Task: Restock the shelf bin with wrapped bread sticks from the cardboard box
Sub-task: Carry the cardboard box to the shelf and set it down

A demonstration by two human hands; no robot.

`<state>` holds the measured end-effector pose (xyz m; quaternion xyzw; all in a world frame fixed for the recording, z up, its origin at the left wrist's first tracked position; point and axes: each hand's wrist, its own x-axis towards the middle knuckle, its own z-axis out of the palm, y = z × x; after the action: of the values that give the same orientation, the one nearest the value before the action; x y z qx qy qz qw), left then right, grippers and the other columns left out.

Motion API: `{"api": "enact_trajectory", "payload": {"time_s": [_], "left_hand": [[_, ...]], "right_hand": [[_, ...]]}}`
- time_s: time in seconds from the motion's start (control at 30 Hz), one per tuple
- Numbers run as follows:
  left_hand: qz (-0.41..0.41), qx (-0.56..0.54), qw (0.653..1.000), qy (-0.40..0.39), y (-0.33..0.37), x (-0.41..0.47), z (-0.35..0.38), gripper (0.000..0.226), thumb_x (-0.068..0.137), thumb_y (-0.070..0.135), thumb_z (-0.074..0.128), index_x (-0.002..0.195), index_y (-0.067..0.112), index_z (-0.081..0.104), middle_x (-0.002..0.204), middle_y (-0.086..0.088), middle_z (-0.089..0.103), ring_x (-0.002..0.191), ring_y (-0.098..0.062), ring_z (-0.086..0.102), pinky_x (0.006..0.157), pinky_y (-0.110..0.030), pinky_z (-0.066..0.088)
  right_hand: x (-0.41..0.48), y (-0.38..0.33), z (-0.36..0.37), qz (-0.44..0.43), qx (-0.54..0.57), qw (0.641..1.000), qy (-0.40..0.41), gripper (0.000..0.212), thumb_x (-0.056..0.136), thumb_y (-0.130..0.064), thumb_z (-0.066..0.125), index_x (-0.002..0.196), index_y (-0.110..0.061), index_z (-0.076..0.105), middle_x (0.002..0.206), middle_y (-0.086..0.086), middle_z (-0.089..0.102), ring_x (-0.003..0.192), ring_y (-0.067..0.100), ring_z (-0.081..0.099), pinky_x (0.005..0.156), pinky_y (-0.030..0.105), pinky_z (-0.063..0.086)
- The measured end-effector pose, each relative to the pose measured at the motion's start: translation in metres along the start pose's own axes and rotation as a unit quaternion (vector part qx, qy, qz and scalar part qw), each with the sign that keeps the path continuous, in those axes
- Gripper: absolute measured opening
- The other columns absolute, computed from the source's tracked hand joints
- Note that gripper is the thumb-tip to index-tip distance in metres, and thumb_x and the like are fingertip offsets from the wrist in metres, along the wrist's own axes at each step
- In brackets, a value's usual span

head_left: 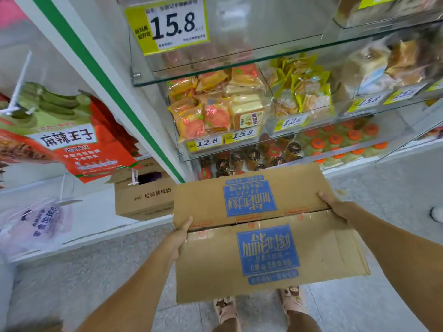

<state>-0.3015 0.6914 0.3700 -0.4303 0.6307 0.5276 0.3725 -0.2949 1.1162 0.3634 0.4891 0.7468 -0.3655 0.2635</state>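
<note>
Nearest the camera, two sandalled feet [261, 305] stand on the speckled floor [383, 307]. Just above them, both forearms reach forward and hold the cardboard box [263, 226] level over the floor, in front of the shelf's lowest tier.

The box is closed. Its two top flaps meet in a seam that runs left to right and rises slightly toward the right. The long axis lies the same way, across the body. The blue printed panels on both flaps read upside down from here, their tops pointing back at the person.

The left hand [178, 238] grips the box's left edge at the seam, thumb lying on top of the flap. The right hand [333, 206] grips the right edge at the far flap, thumb over the top. The fingers of both hands go under the box and are hidden.

Beyond the box's far-left corner, a second brown carton [143, 200] sits on the white base ledge, with red snack bags [79, 142] hanging above it.

Behind the far edge, jars [251, 156] fill the bottom tier. Above them are bins of orange-wrapped pastries [206, 116] and yellow packets [306, 92]. Highest is a clear bin [251, 44] with a 15.8 price tag [167, 22]; its contents are too blurred to tell.
</note>
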Motion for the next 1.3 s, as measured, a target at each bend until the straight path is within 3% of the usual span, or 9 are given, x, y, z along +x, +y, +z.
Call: {"api": "enact_trajectory", "payload": {"time_s": [0.2, 0.4, 0.57, 0.8, 0.93, 1.0, 1.1, 1.2, 1.3], "left_hand": [[-0.025, -0.009, 0.999, 0.035, -0.010, 0.036, 0.048, 0.078, 0.073, 0.066, 0.061, 0.126, 0.010, 0.051, 0.116, -0.017, 0.063, 0.100, -0.033, 0.063, 0.092, -0.047, 0.050], [-0.020, 0.005, 0.996, 0.091, -0.033, 0.088, 0.103, 0.074, 0.079, 0.061, 0.058, 0.130, 0.008, 0.050, 0.124, -0.018, 0.058, 0.108, -0.034, 0.057, 0.098, -0.044, 0.045], [-0.046, -0.042, 0.994, 0.094, -0.062, 0.151, 0.133, 0.079, 0.071, 0.065, 0.064, 0.124, 0.007, 0.057, 0.117, -0.017, 0.061, 0.103, -0.033, 0.060, 0.097, -0.043, 0.046], [-0.057, -0.061, 0.990, 0.110, -0.128, 0.271, 0.162, 0.099, 0.052, 0.076, 0.068, 0.124, 0.010, 0.056, 0.118, -0.017, 0.061, 0.102, -0.033, 0.060, 0.097, -0.047, 0.047], [-0.074, -0.055, 0.990, 0.103, -0.174, 0.360, 0.159, 0.121, 0.020, 0.087, 0.068, 0.116, 0.014, 0.061, 0.111, -0.015, 0.066, 0.096, -0.033, 0.065, 0.092, -0.048, 0.050], [-0.073, -0.067, 0.991, 0.092, -0.178, 0.382, 0.163, 0.114, 0.028, 0.085, 0.070, 0.117, 0.015, 0.061, 0.110, -0.015, 0.066, 0.096, -0.033, 0.066, 0.091, -0.049, 0.051], [-0.046, -0.075, 0.993, 0.082, -0.153, 0.371, 0.178, 0.088, 0.058, 0.073, 0.068, 0.121, 0.013, 0.057, 0.112, -0.016, 0.065, 0.098, -0.033, 0.064, 0.094, -0.049, 0.049], [-0.034, -0.074, 0.993, 0.084, -0.147, 0.389, 0.181, 0.090, 0.056, 0.073, 0.069, 0.122, 0.014, 0.057, 0.111, -0.015, 0.066, 0.098, -0.032, 0.064, 0.094, -0.048, 0.049], [-0.026, -0.072, 0.995, 0.071, -0.138, 0.404, 0.184, 0.076, 0.070, 0.066, 0.064, 0.123, 0.013, 0.056, 0.113, -0.016, 0.065, 0.099, -0.031, 0.064, 0.096, -0.046, 0.048]], "right_hand": [[0.079, 0.008, -0.009, 0.000, -0.020, 1.000, -0.020, 0.105, 0.063, -0.079, 0.060, 0.132, -0.001, 0.047, 0.130, 0.021, 0.052, 0.111, 0.037, 0.055, 0.100, 0.049, 0.043], [0.146, 0.015, -0.005, -0.022, -0.026, 0.999, -0.014, 0.088, 0.067, -0.072, 0.064, 0.120, -0.003, 0.056, 0.117, 0.019, 0.058, 0.103, 0.035, 0.058, 0.096, 0.047, 0.047], [0.212, 0.029, 0.020, -0.032, -0.037, 0.998, -0.025, 0.083, 0.066, -0.073, 0.062, 0.111, -0.004, 0.060, 0.099, 0.013, 0.063, 0.090, 0.031, 0.061, 0.088, 0.045, 0.051], [0.303, 0.055, 0.085, -0.045, -0.110, 0.993, -0.018, 0.081, 0.076, -0.071, 0.053, 0.115, -0.001, 0.060, 0.103, 0.016, 0.060, 0.092, 0.032, 0.057, 0.084, 0.039, 0.049], [0.349, 0.074, 0.122, -0.046, -0.126, 0.991, -0.024, 0.086, 0.075, -0.075, 0.050, 0.117, 0.000, 0.060, 0.100, 0.016, 0.059, 0.092, 0.032, 0.058, 0.089, 0.040, 0.049], [0.370, 0.084, 0.138, -0.039, -0.117, 0.992, -0.025, 0.092, 0.070, -0.078, 0.051, 0.119, -0.001, 0.060, 0.101, 0.016, 0.060, 0.093, 0.033, 0.059, 0.090, 0.043, 0.049], [0.388, 0.088, 0.154, -0.041, -0.112, 0.992, -0.028, 0.085, 0.075, -0.073, 0.053, 0.121, -0.001, 0.057, 0.101, 0.015, 0.055, 0.092, 0.031, 0.056, 0.085, 0.039, 0.049], [0.407, 0.088, 0.166, -0.051, -0.108, 0.993, -0.024, 0.086, 0.074, -0.073, 0.054, 0.122, -0.002, 0.057, 0.101, 0.014, 0.055, 0.093, 0.032, 0.057, 0.087, 0.042, 0.049], [0.420, 0.087, 0.176, -0.044, -0.079, 0.996, -0.026, 0.088, 0.071, -0.073, 0.058, 0.124, -0.003, 0.055, 0.103, 0.014, 0.055, 0.098, 0.033, 0.058, 0.090, 0.045, 0.050]]}}
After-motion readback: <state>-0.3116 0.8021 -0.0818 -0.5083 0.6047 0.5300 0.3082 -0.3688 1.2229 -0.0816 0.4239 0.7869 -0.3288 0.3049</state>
